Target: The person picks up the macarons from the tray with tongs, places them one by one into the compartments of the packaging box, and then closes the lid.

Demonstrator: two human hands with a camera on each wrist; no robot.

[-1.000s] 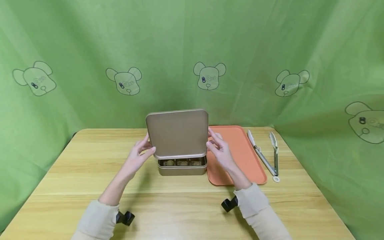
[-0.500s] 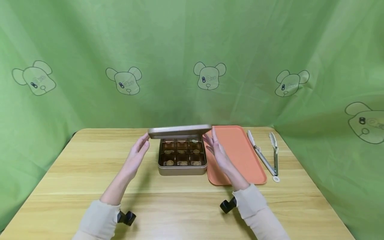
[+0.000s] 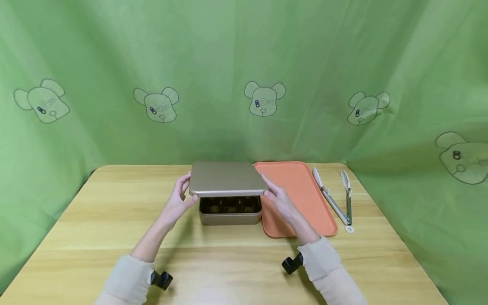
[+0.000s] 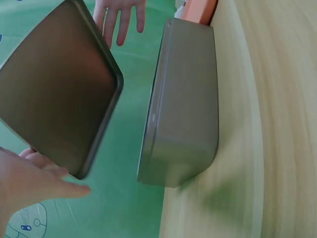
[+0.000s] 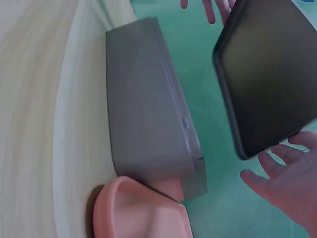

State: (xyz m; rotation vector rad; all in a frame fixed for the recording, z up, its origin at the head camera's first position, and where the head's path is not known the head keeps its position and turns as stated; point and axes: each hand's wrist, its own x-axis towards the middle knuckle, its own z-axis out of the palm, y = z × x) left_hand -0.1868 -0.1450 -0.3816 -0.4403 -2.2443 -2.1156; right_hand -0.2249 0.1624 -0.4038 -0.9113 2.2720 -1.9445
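Observation:
Both hands hold a bronze-coloured metal lid (image 3: 228, 180) by its short sides, above a matching tin box (image 3: 230, 219). My left hand (image 3: 176, 205) grips the lid's left side, its thumb at the near corner. On the opposite side, my right hand (image 3: 281, 204) grips it in the same way. A gap separates the lid from the box in both wrist views, where the dark hollow underside of the lid (image 4: 59, 89) shows. Inside the box, the near row of a brown divided insert (image 3: 230, 206) holds small round pieces; the lid hides the rest.
An orange tray (image 3: 301, 212) lies on the wooden table (image 3: 213, 262) against the right side of the box. Metal tongs (image 3: 335, 206) lie spread beyond the tray. A green curtain (image 3: 213, 55) hangs behind the table and along its sides.
The lid was first tilted up with its top facing me, then tipped back, showing the box's compartments. Now it leans less steeply, top upward, covering most of the box from view.

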